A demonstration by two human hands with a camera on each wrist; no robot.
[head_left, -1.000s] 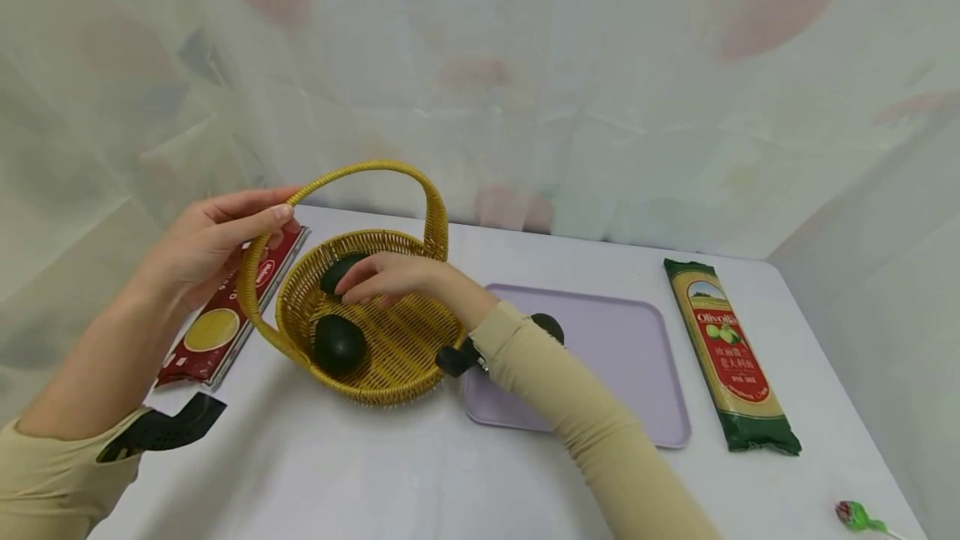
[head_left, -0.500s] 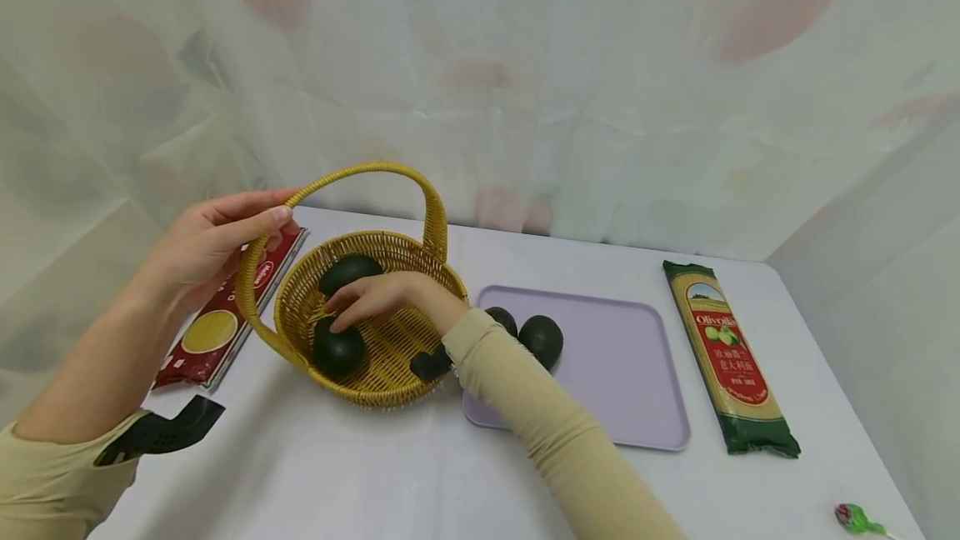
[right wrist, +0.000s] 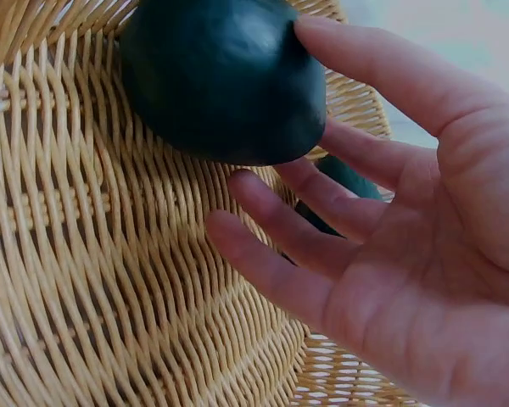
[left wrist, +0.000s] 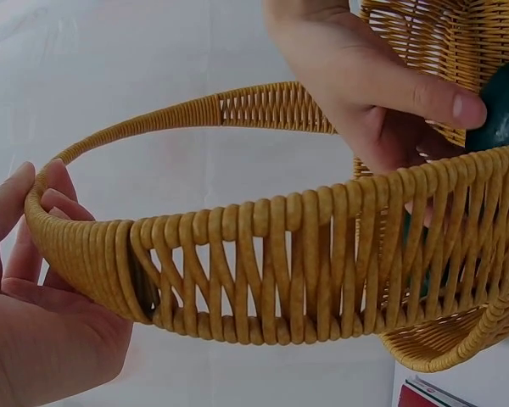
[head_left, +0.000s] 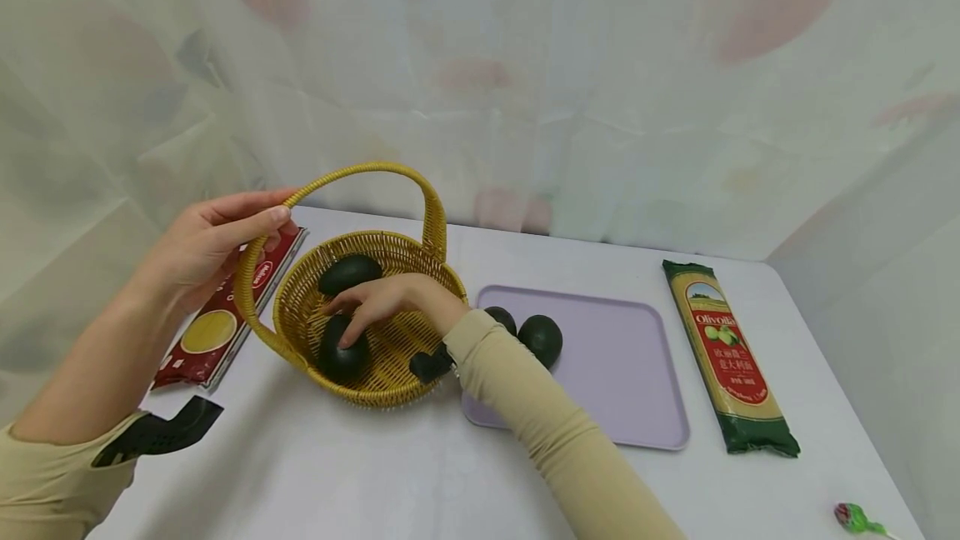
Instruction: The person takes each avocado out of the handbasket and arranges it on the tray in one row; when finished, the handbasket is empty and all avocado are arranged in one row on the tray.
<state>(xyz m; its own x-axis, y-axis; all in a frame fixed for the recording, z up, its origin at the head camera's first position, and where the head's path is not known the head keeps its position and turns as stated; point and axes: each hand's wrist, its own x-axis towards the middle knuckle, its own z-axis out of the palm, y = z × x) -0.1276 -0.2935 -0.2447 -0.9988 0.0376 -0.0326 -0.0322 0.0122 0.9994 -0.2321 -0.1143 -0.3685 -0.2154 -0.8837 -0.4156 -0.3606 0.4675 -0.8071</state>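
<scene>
My left hand (head_left: 202,244) holds the arched handle of a yellow wicker basket (head_left: 382,397), pinching it between thumb and fingers, as the left wrist view also shows. Inside the basket my right hand (head_left: 386,298) has its thumb and fingers around the nearer dark green avocado (head_left: 343,362). In the right wrist view, the thumb presses one side of this avocado (right wrist: 225,80), with two fingers against its other side and the remaining fingers free of it. A second avocado (head_left: 349,273) lies at the back of the basket, beyond the right hand.
Right of the basket, a lilac tray (head_left: 615,373) bears two avocados (head_left: 542,340) at its left side. A green and gold spaghetti packet (head_left: 731,357) lies farther right, near a lollipop (head_left: 855,517). A red packet (head_left: 213,332) lies left of the basket, partly behind the left hand.
My right hand has left the back avocado and moved toward me to the nearer one, now gripped and slightly shifted. The left hand stays on the handle.
</scene>
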